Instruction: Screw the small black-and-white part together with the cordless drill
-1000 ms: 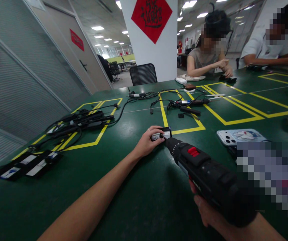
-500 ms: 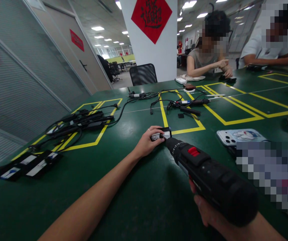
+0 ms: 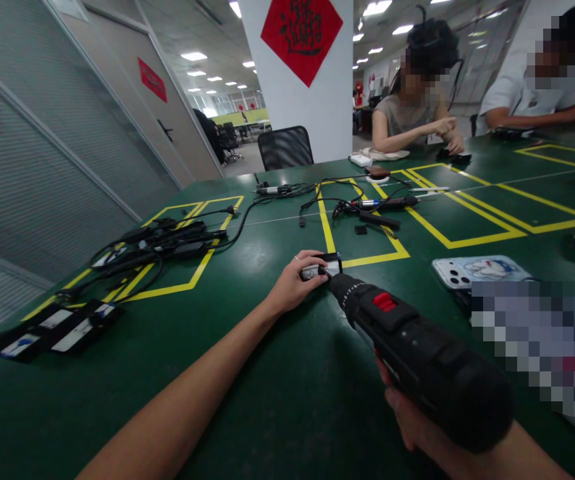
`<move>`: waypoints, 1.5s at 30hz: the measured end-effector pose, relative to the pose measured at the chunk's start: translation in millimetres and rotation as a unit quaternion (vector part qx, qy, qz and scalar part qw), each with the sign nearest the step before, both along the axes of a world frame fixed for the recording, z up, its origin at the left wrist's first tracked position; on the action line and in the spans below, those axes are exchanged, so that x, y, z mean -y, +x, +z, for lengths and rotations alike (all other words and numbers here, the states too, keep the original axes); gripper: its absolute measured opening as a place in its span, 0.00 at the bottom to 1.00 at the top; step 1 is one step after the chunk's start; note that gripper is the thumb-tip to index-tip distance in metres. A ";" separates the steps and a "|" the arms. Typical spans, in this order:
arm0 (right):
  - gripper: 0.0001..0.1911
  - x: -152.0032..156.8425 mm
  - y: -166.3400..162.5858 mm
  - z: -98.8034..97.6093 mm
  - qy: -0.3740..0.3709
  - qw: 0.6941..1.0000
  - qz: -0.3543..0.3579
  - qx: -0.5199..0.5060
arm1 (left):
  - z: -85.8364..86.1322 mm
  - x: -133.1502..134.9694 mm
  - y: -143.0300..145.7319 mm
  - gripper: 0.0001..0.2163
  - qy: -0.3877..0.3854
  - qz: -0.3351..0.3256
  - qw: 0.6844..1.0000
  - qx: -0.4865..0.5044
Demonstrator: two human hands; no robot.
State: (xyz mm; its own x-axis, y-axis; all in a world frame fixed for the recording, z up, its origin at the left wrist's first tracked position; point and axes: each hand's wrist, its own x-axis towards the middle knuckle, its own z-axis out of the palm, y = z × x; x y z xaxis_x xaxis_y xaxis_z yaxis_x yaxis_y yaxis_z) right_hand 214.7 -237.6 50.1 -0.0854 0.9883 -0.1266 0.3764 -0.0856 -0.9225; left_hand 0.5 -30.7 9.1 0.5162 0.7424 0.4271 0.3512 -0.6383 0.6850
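My left hand (image 3: pixel 298 280) is closed around a small black-and-silver part (image 3: pixel 334 264) on the green table, fingers over its top and thumb along the near side. What the part is, I cannot make out. My right hand (image 3: pixel 407 413) grips the handle of a black cordless drill (image 3: pixel 417 350) with a red switch on top; the drill's body covers most of those fingers. The chuck points away and to the left, and its bit meets the part close beside my left thumb. The exact contact spot is too small to see.
Black cables and adapters (image 3: pixel 182 243) lie in a heap at left, near flat black pieces (image 3: pixel 75 327). Farther back are a pen-like electric screwdriver (image 3: pixel 377 204) and a small black block (image 3: pixel 361 230). A phone (image 3: pixel 482 269) lies right. Two people (image 3: pixel 410 120) sit across the table.
Almost nothing differs. The drill and both hands hold nearly the same place, with only a very slight shift of the drill and of the view.
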 end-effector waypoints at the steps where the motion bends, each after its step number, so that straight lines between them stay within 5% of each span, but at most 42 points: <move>1: 0.08 0.2 0.0 1.3 -0.003 1.000 0.003 -0.006 | 0.2 0.1 0.0 0.08 -0.002 0.001 1.000 0.000; 45: 0.10 5.1 -1.3 -17.5 0.025 1.000 -0.002 -0.005 | 2.4 1.8 -0.6 0.09 -0.006 0.000 1.000 -0.006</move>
State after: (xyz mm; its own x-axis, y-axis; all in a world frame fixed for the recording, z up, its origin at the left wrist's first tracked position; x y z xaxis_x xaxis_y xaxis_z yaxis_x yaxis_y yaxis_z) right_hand 213.4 -242.7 32.6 -0.0827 0.9937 -0.0760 0.3663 -0.0406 -0.9296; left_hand -0.1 -32.6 11.4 0.5221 0.7466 0.4122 0.3594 -0.6310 0.6876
